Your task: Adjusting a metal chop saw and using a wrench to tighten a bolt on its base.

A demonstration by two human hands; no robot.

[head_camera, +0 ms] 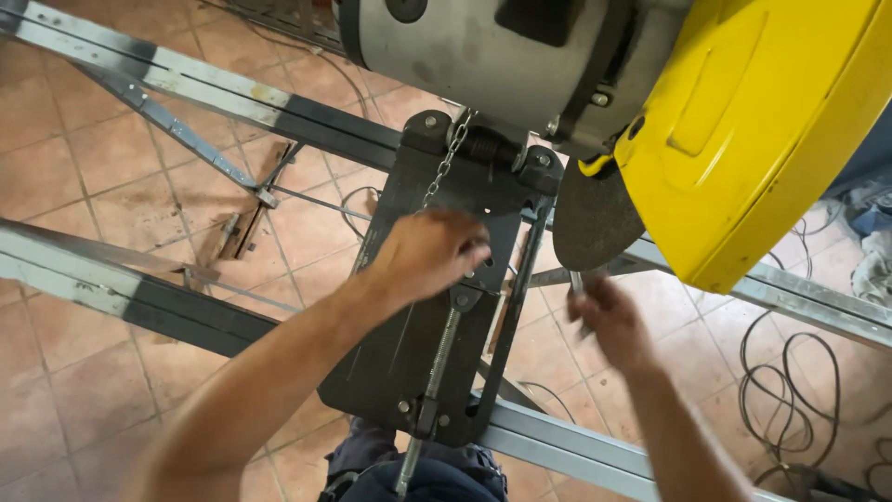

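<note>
You are working in soft, even daylight, bright enough to read the tiled floor clearly, with no hard-edged shadows anywhere. The strongest light falls from about one o'clock, where the yellow blade guard shows a mild sheen but no blown-out glare. The grey motor housing at twelve o'clock is evenly lit. Your right hand at four o'clock is smeared by motion blur; your left hand near centre is only slightly soft. The metal rails bow a little toward the edges, hinting at wide-angle distortion.
</note>
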